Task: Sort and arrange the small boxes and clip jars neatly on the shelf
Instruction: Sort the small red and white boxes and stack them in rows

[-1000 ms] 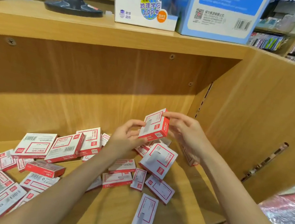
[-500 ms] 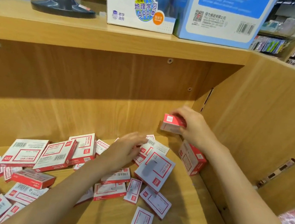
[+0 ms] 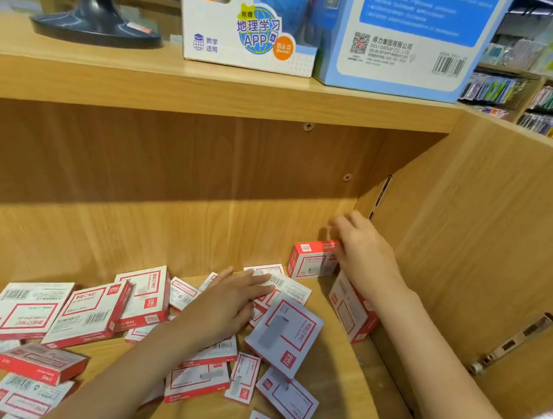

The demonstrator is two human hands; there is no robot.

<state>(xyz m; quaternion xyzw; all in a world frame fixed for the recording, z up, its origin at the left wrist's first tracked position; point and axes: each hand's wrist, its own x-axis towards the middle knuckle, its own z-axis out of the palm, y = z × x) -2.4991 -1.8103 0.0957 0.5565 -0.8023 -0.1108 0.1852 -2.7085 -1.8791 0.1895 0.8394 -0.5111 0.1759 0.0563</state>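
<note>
Fingers of the right hand [image 3: 361, 253] curled against the right end of a small red-and-white box [image 3: 312, 260], pinching or steadying it where it stood on edge in the back right corner of the shelf [image 3: 344, 389]; motion blur hid whether the thumb was behind the box. Its long axis ran left to right along the back panel, and it sat directly left of that grip, touching it.

Just below and toward the viewer from the grip, a second box [image 3: 351, 312] stood on edge against the side wall [image 3: 470, 248], its long axis running front to back, so the two boxes met nearly at a right angle in the corner.

Left of and lower than the grip, the left hand [image 3: 230, 302] lay with fingers spread and fairly straight on the loose boxes, fingertips on a white box with a barcode [image 3: 282, 284]. It held nothing that I could make out. That hand was the nearer one to the scattered pile [image 3: 84, 311], which ran away leftward across the shelf floor, boxes flat, tilted and overlapping. No clip jars showed.

Only one view was given. Judging from it, the next box would probably come from under the left hand and travel right and back toward the corner row.
</note>
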